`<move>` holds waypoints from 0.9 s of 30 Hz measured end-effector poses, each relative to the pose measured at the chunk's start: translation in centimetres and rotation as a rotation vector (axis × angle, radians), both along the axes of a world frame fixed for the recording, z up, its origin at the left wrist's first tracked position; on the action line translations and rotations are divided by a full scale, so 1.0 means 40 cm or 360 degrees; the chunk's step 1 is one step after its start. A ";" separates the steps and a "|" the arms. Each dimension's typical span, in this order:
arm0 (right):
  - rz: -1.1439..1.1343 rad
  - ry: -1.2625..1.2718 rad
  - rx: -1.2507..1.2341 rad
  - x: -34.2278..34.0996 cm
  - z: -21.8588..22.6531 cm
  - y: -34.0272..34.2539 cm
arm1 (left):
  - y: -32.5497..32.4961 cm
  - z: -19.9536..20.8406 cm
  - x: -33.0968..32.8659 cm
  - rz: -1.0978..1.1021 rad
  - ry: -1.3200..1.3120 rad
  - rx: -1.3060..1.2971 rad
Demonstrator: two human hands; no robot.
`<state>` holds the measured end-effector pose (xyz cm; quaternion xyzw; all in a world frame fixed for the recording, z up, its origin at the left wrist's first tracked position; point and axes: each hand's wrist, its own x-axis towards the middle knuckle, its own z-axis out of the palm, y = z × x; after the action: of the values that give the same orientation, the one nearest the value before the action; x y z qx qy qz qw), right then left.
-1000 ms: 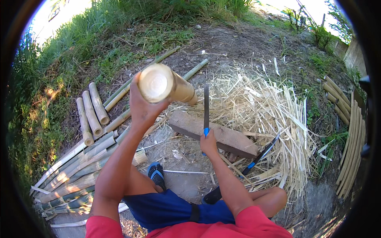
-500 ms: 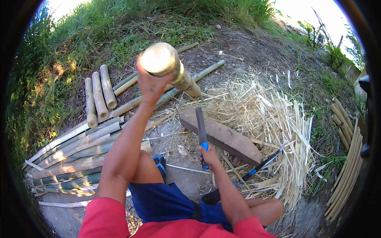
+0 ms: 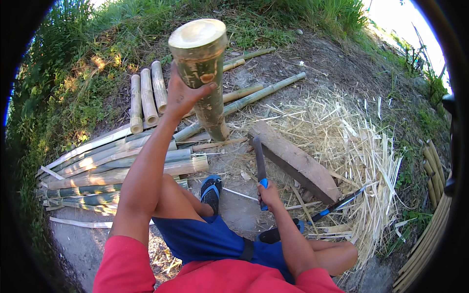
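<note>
Though gripped — bamboo (image 3: pixel 205 67) now steeper.

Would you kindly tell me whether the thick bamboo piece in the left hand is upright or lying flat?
Roughly upright: the left hand holds the bamboo piece with its pale cut end uppermost.

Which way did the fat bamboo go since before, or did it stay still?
Yes, the fat bamboo moved: left, compared with the wooden block. Its lower end is now left of the block.
</note>
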<state>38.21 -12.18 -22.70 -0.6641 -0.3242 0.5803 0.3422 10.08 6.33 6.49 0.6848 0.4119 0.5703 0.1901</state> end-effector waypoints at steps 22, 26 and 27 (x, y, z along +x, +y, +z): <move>0.0236 -0.0440 0.0306 -0.043 0.093 -0.064 | -0.047 -0.156 -0.312 -0.0570 -0.0899 -0.0410; 0.0278 -0.0572 0.0379 -0.055 0.117 -0.068 | -0.048 -0.169 -0.371 -0.0989 -0.0854 -0.0577; 0.0284 -0.0575 0.0391 -0.058 0.128 -0.067 | -0.048 -0.176 -0.379 -0.0934 -0.0720 -0.0563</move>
<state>35.91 -14.86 -17.59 -0.6792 -0.5059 0.4361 0.3041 -5.10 4.43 -0.57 0.5873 0.2384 0.5485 0.5453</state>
